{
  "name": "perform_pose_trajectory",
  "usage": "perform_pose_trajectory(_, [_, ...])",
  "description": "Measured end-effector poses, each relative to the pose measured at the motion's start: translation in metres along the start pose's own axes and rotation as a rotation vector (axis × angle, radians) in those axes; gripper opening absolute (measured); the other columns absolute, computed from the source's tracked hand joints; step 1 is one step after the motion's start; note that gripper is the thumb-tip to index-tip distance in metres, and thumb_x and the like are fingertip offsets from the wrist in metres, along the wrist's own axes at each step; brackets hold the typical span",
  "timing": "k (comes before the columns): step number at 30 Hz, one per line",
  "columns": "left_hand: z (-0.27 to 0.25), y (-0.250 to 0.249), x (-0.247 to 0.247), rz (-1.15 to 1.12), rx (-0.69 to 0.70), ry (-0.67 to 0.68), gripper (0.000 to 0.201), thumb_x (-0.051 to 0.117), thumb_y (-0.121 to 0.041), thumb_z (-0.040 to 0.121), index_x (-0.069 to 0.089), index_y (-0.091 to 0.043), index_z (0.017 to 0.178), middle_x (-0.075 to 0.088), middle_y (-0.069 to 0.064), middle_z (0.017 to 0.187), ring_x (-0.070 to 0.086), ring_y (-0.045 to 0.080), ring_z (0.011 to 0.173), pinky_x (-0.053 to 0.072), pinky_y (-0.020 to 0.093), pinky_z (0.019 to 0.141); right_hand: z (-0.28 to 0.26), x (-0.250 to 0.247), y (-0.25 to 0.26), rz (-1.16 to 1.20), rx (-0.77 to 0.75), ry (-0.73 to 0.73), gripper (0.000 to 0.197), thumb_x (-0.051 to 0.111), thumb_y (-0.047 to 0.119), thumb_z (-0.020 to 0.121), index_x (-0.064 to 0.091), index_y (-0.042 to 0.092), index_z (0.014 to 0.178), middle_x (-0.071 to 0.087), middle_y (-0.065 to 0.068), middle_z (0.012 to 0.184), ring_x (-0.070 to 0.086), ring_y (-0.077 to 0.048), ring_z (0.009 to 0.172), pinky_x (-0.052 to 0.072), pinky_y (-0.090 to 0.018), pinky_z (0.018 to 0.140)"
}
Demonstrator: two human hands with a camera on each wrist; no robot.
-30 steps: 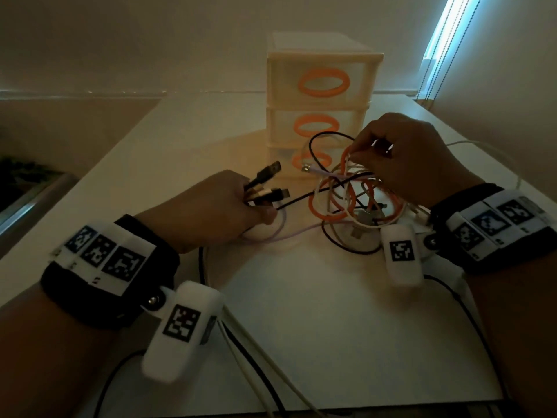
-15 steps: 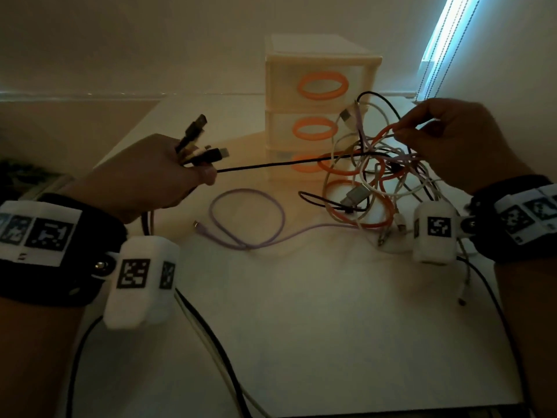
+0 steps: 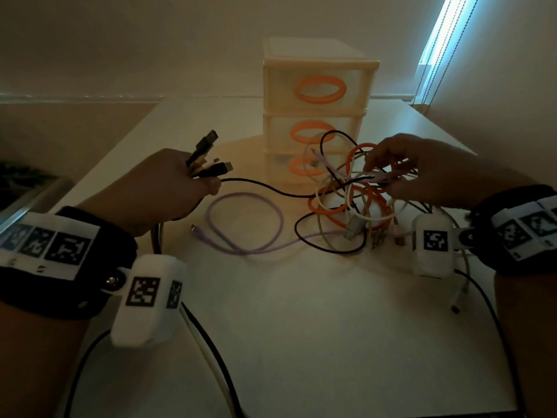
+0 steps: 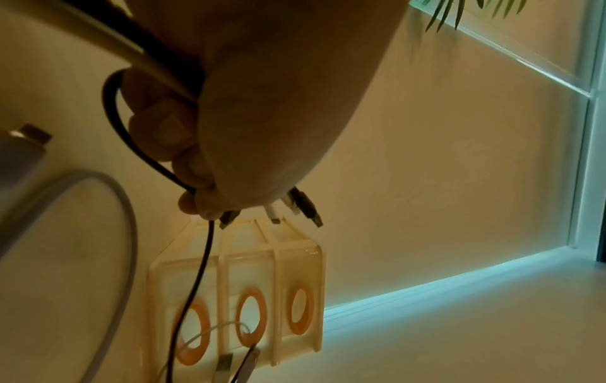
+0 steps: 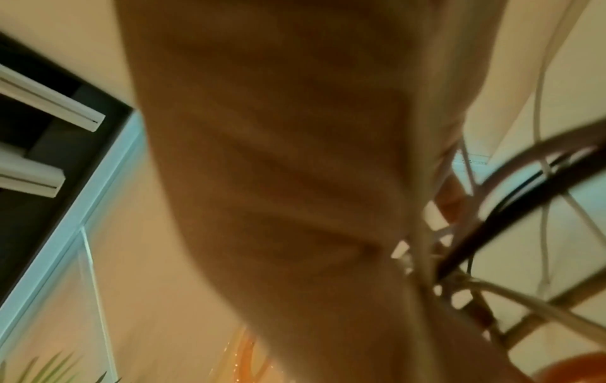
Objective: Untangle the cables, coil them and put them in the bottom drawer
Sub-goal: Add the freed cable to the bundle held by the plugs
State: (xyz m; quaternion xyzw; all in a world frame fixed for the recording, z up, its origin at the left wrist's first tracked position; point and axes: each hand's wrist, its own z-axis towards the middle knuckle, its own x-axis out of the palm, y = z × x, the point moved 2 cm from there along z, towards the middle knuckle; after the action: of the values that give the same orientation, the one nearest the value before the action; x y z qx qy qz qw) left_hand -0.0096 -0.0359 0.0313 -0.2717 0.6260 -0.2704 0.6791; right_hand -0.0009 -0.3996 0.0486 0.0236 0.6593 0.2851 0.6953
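Cable ends gathered; tangle lowered again near the drawer unit.

Left hand (image 3: 156, 188) clenched a bundle of plugs (image 3: 208, 158); since half a second earlier, right hand (image 3: 422, 173) dropped, fingers pinching the tangle (image 3: 352, 200) toward the table's (image 3: 301, 327) far edge. Bottom drawer (image 3: 277, 167) remained closed; untangling incomplete.

On the white surface (image 3: 301, 312) in front of you stands a cream translucent plastic drawer unit (image 3: 316, 95) with orange oval ring handles (image 3: 320, 89). Your tangle mixes a bright orange cable (image 3: 331, 211), white cables (image 3: 346, 194) and a thin black cable (image 3: 265, 188), with dark plugs (image 3: 208, 146) at one end. A pale lilac cable (image 3: 241, 224) loops beside it. Your wrist straps are black, carrying white blocks (image 3: 147, 297) printed with black-and-white square code patterns. The window strip (image 3: 443, 34) glows pale blue.
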Motion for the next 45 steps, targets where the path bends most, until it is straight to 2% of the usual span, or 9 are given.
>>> perform_pose_trajectory(4, [0.003, 0.002, -0.004, -0.022, -0.016, -0.021, 0.023, 0.069, -0.027, 0.094, 0.066, -0.013, 0.076, 0.045, -0.002, 0.041, 0.040, 0.014, 0.040, 0.031, 0.032, 0.054, 0.002, 0.001, -0.004, -0.172, 0.007, 0.026, 0.035, 0.080, 0.017, 0.081, 0.065, 0.032, 0.108, 0.058, 0.007, 0.103, 0.058, -0.009, 0.091, 0.046, -0.024, 0.073])
perform_pose_trajectory(8, [0.004, 0.004, -0.001, -0.032, -0.035, -0.012, 0.023, 0.070, -0.028, 0.093, 0.067, -0.010, 0.079, 0.048, 0.002, 0.047, 0.043, 0.021, 0.048, 0.032, 0.033, 0.057, 0.000, 0.004, -0.006, -0.067, -0.032, -0.092, 0.026, 0.075, 0.010, 0.087, 0.066, 0.025, 0.107, 0.065, 0.016, 0.095, 0.068, -0.003, 0.071, 0.055, -0.017, 0.060])
perform_pose_trajectory(15, [0.005, 0.006, 0.002, -0.051, -0.061, 0.015, 0.023, 0.069, -0.027, 0.094, 0.069, -0.005, 0.087, 0.045, 0.000, 0.046, 0.040, 0.019, 0.046, 0.030, 0.032, 0.056, 0.007, 0.007, -0.004, -0.127, 0.032, -0.208, 0.013, 0.071, 0.029, 0.091, 0.059, 0.023, 0.091, 0.065, 0.006, 0.081, 0.061, -0.010, 0.072, 0.042, -0.024, 0.059])
perform_pose_trajectory(21, [0.006, 0.008, -0.001, -0.068, -0.070, 0.027, 0.028, 0.068, -0.025, 0.094, 0.067, 0.002, 0.094, 0.044, 0.001, 0.046, 0.037, 0.018, 0.043, 0.029, 0.032, 0.055, 0.009, 0.008, -0.008, -0.155, 0.017, -0.264, 0.014, 0.071, 0.042, 0.088, 0.067, 0.029, 0.083, 0.061, 0.017, 0.079, 0.055, 0.000, 0.073, 0.039, -0.019, 0.064])
perform_pose_trajectory(30, [0.007, 0.010, -0.004, -0.004, -0.095, 0.043, 0.026, 0.070, -0.027, 0.093, 0.063, -0.005, 0.080, 0.043, 0.000, 0.044, 0.038, 0.015, 0.041, 0.029, 0.033, 0.056, 0.010, 0.004, -0.012, -0.250, -0.030, -0.372, 0.022, 0.069, 0.002, 0.084, 0.065, 0.015, 0.101, 0.052, -0.001, 0.091, 0.049, -0.015, 0.076, 0.036, -0.018, 0.063])
perform_pose_trajectory(36, [0.009, 0.014, -0.002, -0.004, -0.118, 0.053, 0.029, 0.071, -0.026, 0.092, 0.063, 0.000, 0.082, 0.043, 0.003, 0.049, 0.037, 0.020, 0.048, 0.029, 0.033, 0.058, 0.009, 0.005, -0.009, -0.248, -0.018, -0.397, 0.016, 0.067, 0.036, 0.088, 0.070, 0.025, 0.098, 0.058, 0.001, 0.089, 0.057, -0.017, 0.081, 0.041, -0.023, 0.064])
perform_pose_trajectory(39, [0.010, 0.017, -0.003, -0.040, -0.133, 0.068, 0.029, 0.069, -0.022, 0.093, 0.065, 0.006, 0.094, 0.042, 0.002, 0.046, 0.035, 0.019, 0.044, 0.027, 0.032, 0.055, 0.008, 0.003, -0.005, -0.240, 0.033, -0.379, 0.029, 0.065, 0.047, 0.090, 0.078, 0.021, 0.095, 0.068, -0.002, 0.091, 0.062, -0.021, 0.086, 0.052, -0.038, 0.072])
perform_pose_trajectory(41, [0.010, 0.017, -0.003, -0.039, -0.129, 0.069, 0.025, 0.069, -0.021, 0.093, 0.064, 0.003, 0.088, 0.042, 0.001, 0.045, 0.034, 0.017, 0.040, 0.027, 0.031, 0.054, 0.009, 0.004, -0.006, -0.238, 0.079, -0.352, 0.029, 0.063, 0.040, 0.095, 0.079, 0.015, 0.093, 0.071, -0.008, 0.089, 0.064, -0.027, 0.084, 0.054, -0.043, 0.075])
perform_pose_trajectory(45, [0.009, 0.016, -0.003, -0.024, -0.111, 0.041, 0.024, 0.070, -0.023, 0.092, 0.063, -0.005, 0.079, 0.044, 0.003, 0.048, 0.037, 0.021, 0.048, 0.029, 0.033, 0.058, 0.013, 0.009, -0.010, -0.210, 0.148, -0.277, 0.015, 0.059, 0.015, 0.097, 0.072, 0.012, 0.091, 0.063, -0.008, 0.088, 0.060, -0.030, 0.086, 0.041, -0.028, 0.063])
